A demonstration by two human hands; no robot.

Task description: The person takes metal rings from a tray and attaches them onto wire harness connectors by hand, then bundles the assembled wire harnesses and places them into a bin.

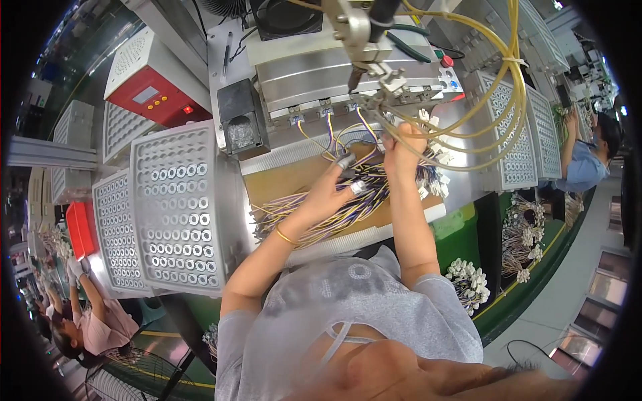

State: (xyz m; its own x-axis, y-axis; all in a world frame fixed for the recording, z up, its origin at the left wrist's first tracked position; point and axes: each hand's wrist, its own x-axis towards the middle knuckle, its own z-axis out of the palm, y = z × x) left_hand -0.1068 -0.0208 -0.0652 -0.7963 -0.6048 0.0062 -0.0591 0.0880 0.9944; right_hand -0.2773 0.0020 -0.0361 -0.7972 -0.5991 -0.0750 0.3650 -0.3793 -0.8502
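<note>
My left hand lies over a bundle of thin yellow, purple and dark wires on a brown work mat. Its thumb and index finger, both wrapped in finger covers, are stretched out and apart. My right hand is closed at the right side of the bundle, below the metal machine head; what its fingers grip is hidden. Wires run up from the bundle to small blue parts seated along the front of a metal fixture. White connectors crowd beside my right wrist.
A soldering-like tip and looping yellow tubes hang over the work. Left stand a black box, trays of ring-shaped parts and a red-and-white control box. A red button sits at right. Co-workers sit on both sides.
</note>
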